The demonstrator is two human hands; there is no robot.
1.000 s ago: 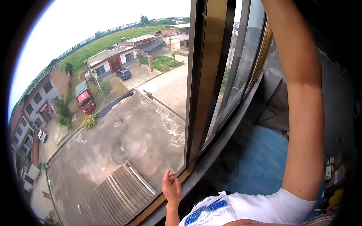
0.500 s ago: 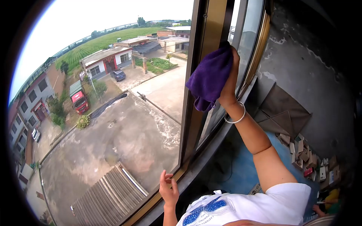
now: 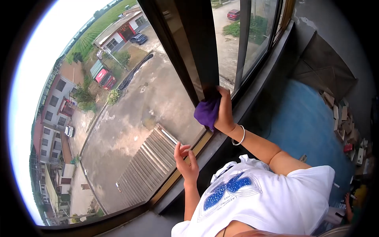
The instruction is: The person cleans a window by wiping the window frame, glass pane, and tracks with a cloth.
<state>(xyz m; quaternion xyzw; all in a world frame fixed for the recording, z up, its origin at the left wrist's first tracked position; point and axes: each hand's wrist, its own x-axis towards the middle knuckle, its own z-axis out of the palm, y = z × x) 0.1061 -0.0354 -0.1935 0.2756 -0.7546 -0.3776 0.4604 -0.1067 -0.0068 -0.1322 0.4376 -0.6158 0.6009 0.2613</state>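
Observation:
My right hand, with a pale bangle at the wrist, is closed around a bunched purple cloth. The cloth is pressed against the lower part of a dark upright window frame post, just above the bottom rail. Its far side is hidden by the hand and the frame. Lower down and to the left, my left hand is raised near the window sill rail. Its fingers are loosely bent and apart, with nothing in them. Whether it touches the glass I cannot tell.
Past the window lie a concrete yard with a corrugated roof, a red truck and houses. A grey ledge runs along the window inside. Cardboard boxes are piled on the floor at right, and part of another person shows lower right.
My right hand has brought the purple cloth down along the frame post, from high up to near the bottom rail. The view has tilted and shifted; my left hand stays raised near the sill.

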